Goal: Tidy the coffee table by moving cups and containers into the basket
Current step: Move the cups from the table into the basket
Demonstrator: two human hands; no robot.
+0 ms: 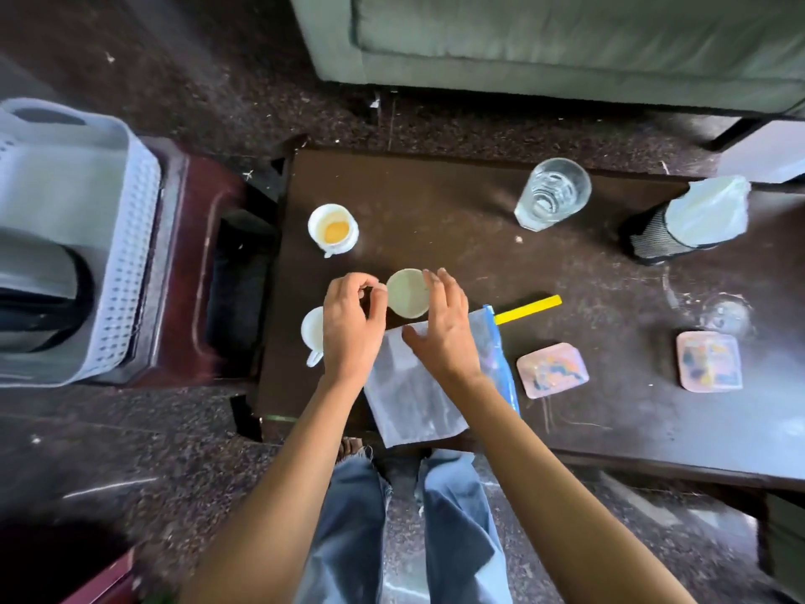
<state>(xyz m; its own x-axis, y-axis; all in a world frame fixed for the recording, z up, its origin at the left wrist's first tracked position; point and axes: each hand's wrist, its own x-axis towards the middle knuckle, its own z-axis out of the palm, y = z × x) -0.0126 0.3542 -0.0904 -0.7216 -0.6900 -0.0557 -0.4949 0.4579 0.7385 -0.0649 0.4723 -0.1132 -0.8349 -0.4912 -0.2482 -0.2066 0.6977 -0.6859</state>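
no readable text, labels, brands or numbers on anything shown

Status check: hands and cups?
Left hand fingers curled beside pale cup, grip unclear. Right hand open at its other side. Cup on table, basket to the left. White mug under left hand.

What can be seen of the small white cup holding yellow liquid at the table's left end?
The small white cup looks ceramic, with a small handle on its near side. It stands upright and uncovered, with a shallow pool of yellow-orange liquid at its bottom. It sits on the dark coffee table near the left edge, beyond the left hand and right hand. Only the table touches it.
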